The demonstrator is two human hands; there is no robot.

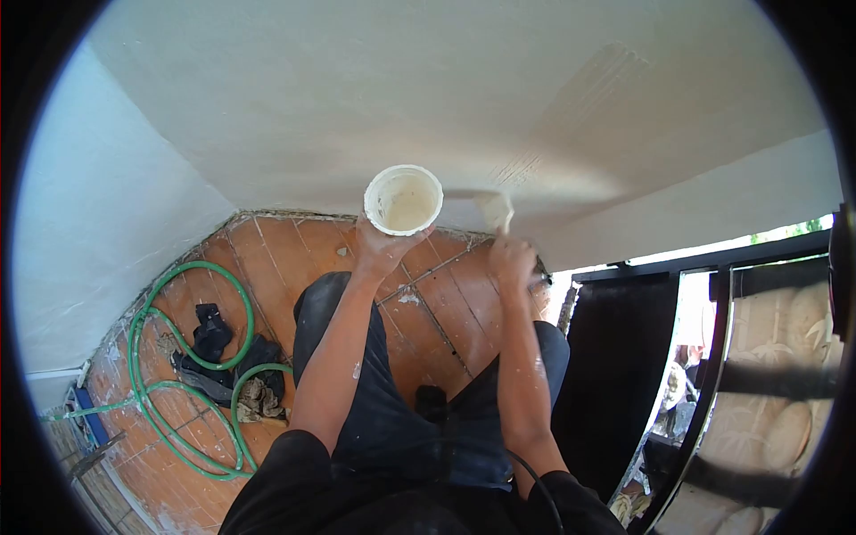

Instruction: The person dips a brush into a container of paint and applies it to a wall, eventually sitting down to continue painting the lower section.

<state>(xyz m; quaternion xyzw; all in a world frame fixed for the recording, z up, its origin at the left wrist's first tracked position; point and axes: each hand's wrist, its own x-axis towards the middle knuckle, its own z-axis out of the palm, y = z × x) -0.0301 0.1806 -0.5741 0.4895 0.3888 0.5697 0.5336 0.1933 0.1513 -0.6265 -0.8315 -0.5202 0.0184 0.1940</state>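
Note:
A white tub (403,201) with pale material inside is held up in front of the wall by my left hand (383,248), whose fingers wrap round its lower side. To its right, my right hand (514,262) is closed round the handle of a wide brush (496,210). The brush head is at the lower part of the pale wall (357,98). Above it, streaked marks (517,169) of wet-looking material show on the wall.
A green hose (134,348) lies coiled on the orange tiled floor (267,267) at the left, around dark cloths (212,332). A black metal gate (624,357) stands at the right. Another wall (116,205) meets the pale one at the left corner.

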